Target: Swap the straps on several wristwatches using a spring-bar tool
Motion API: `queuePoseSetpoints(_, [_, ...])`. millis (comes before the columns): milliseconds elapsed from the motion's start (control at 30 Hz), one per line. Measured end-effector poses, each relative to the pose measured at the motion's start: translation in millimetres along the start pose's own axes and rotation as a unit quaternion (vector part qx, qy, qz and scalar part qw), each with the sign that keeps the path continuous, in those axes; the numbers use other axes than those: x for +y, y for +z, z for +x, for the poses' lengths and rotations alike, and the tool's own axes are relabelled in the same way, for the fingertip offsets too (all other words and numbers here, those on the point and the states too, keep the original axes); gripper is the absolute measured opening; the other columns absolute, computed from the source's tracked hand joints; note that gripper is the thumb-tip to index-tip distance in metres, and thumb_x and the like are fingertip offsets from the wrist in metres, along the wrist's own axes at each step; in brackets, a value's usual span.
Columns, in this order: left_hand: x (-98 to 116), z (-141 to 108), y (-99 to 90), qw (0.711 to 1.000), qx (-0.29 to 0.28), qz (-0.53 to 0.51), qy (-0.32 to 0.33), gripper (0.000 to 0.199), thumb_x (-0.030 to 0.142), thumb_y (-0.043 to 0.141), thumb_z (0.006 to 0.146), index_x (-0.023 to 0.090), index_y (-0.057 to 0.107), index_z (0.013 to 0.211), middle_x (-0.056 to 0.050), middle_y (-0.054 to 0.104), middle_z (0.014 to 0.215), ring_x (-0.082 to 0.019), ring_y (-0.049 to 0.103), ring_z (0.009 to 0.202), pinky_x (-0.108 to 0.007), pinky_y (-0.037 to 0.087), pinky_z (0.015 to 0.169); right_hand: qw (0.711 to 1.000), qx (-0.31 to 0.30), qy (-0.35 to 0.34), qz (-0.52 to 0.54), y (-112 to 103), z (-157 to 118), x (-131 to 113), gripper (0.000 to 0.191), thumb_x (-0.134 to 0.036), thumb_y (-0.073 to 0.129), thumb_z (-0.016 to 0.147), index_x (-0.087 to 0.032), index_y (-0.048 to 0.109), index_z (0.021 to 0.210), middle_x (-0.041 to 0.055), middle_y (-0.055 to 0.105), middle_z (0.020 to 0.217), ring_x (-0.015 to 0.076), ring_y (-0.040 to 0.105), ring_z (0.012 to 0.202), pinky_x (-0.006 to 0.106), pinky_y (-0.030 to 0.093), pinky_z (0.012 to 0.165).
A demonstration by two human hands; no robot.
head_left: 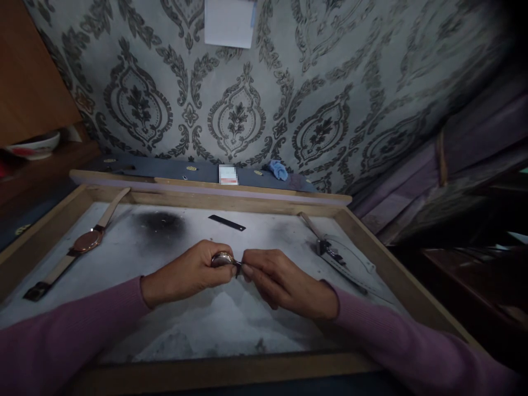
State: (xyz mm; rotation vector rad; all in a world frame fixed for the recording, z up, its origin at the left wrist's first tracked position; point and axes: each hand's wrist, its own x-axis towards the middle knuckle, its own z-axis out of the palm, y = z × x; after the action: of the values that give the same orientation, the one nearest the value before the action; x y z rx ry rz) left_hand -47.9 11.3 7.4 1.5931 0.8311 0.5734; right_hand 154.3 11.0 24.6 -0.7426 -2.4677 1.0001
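My left hand (193, 273) is closed around a small round watch (223, 259) with a shiny metal rim, pinching it between thumb and fingers. My right hand (284, 278) meets it from the right, its fingertips pinched on a small dark piece (238, 266) at the watch's edge. What this piece is, I cannot make out; the fingers hide most of it. Both hands are over the middle of a shallow wooden tray (247, 202). Beyond them a dark flat blade-like strip (226, 222) lies on the tray's pale floor.
At the tray's left lies a watch with a rose-coloured case (88, 240) and a pale strap. Several watch parts, including a strap (346, 268) and a thin looped cord, are on the right. Behind the tray are a small box (228, 174) and a blue cloth (278, 170).
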Motion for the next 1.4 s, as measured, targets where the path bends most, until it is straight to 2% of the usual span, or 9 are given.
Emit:
queuePoseSetpoints(167, [0.8,-0.6,0.6,1.0,-0.005,-0.013,-0.003,0.022,0.024,0.052,0.078,0.02,0.038,0.061,0.008,0.028,0.057,-0.008,0.025,0.051,-0.022,0.02,0.047,1.0,0.006,-0.006,-0.01,0.2,0.6,0.4,0.035,-0.034,0.029,0.102,-0.021,0.038,0.071,-0.0041,0.041,0.057,0.0095,0.041,0.051,0.024,0.035,0.052])
queuePoseSetpoints(467, [1.3,-1.6,0.9,0.998,0.0,-0.057,-0.022,0.021,0.023,0.053,0.079,0.02,0.04,0.064,0.01,0.031,0.053,-0.006,0.025,0.045,-0.022,0.019,0.044,1.0,0.0,0.005,0.014,0.9,-1.6,4.1,0.031,-0.027,0.031,0.102,-0.02,0.038,0.073,-0.0065,0.04,0.057,0.0064,0.043,0.044,0.021,0.037,0.05])
queuePoseSetpoints(833, [2.1,-1.0,0.4,0.999,0.001,-0.03,-0.012,0.019,0.02,0.051,0.077,0.02,0.039,0.062,0.01,0.03,0.055,-0.007,0.026,0.048,-0.022,0.02,0.046,1.0,0.004,0.012,0.019,-0.1,-0.5,1.4,0.031,-0.028,0.032,0.101,-0.02,0.039,0.073,-0.0056,0.041,0.057,0.0069,0.042,0.046,0.022,0.035,0.049])
queuePoseSetpoints(1067, [-0.9,-0.7,0.7,0.999,0.0,-0.033,-0.016,0.021,0.021,0.052,0.077,0.02,0.038,0.062,0.01,0.029,0.055,-0.007,0.024,0.048,-0.022,0.02,0.047,1.0,0.011,0.006,0.014,0.6,0.6,0.9,0.037,-0.037,0.03,0.102,-0.02,0.039,0.071,-0.0045,0.04,0.056,0.0095,0.042,0.051,0.023,0.036,0.052])
queuePoseSetpoints(1267, [-4.1,0.3,-0.2,1.0,-0.003,-0.01,0.004,0.02,0.02,0.051,0.076,0.02,0.038,0.062,0.009,0.028,0.058,-0.008,0.024,0.053,-0.022,0.021,0.048,1.0,-0.005,0.012,0.026,0.4,0.9,0.6,0.036,-0.037,0.03,0.102,-0.02,0.04,0.072,-0.0057,0.04,0.054,0.008,0.04,0.045,0.022,0.036,0.048])
queuePoseSetpoints(1400, [-3.2,0.9,-0.6,1.0,-0.003,0.012,0.013,0.018,0.019,0.049,0.076,0.02,0.039,0.062,0.008,0.029,0.058,-0.008,0.024,0.054,-0.022,0.022,0.049,0.995,-0.009,0.047,0.088,2.3,0.0,2.9,0.037,-0.04,0.033,0.101,-0.02,0.04,0.071,-0.0072,0.04,0.051,0.0063,0.04,0.039,0.02,0.035,0.043])
